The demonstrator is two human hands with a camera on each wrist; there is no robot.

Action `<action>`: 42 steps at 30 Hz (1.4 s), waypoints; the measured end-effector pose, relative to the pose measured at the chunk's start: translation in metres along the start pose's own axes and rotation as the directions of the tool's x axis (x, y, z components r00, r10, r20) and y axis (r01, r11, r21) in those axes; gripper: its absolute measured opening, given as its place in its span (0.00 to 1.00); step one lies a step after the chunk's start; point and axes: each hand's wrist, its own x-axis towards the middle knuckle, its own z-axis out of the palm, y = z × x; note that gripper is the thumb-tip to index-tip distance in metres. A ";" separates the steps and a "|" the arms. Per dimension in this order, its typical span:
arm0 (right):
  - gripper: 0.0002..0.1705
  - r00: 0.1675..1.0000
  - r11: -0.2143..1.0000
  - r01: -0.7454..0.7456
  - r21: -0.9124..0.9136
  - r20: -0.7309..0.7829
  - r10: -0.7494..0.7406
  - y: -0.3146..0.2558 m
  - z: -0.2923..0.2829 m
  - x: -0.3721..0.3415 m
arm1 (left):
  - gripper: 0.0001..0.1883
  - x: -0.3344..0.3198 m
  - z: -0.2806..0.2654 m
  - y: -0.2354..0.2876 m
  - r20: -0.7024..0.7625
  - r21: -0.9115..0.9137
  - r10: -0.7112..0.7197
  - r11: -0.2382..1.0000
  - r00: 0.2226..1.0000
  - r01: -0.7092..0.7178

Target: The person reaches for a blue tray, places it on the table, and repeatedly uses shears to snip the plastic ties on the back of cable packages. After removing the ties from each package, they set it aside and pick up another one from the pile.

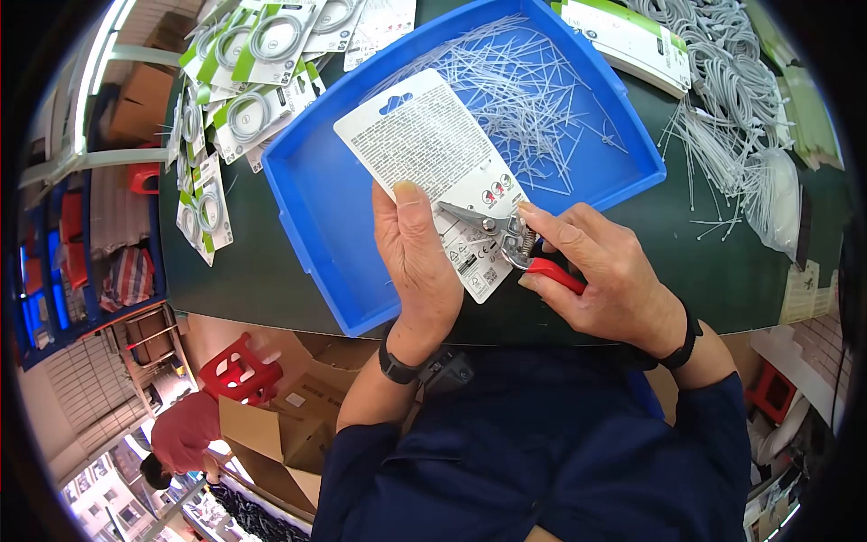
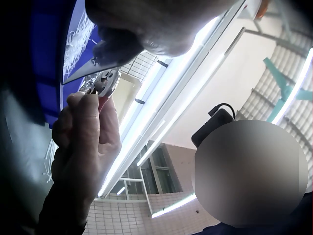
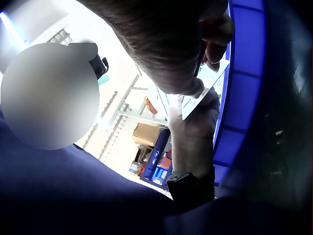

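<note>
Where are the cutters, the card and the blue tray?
Cutters (image 1: 511,249): head view, on the metal middle part.
Card (image 1: 426,152): head view, on the printed text.
Blue tray (image 1: 332,217): head view, on its inside floor.

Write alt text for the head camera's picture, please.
A person's left hand holds a printed white card over a blue tray of thin white strips, while the right hand grips a red-handled tool in front of the card. Packaged coiled cables lie at upper left.
</note>
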 end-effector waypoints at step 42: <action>0.40 1.000 0.995 -0.019 -0.094 0.014 0.020 -0.008 0.004 0.003 | 0.21 0.009 -0.008 0.021 -0.278 -0.160 0.019 0.985 0.960 -0.066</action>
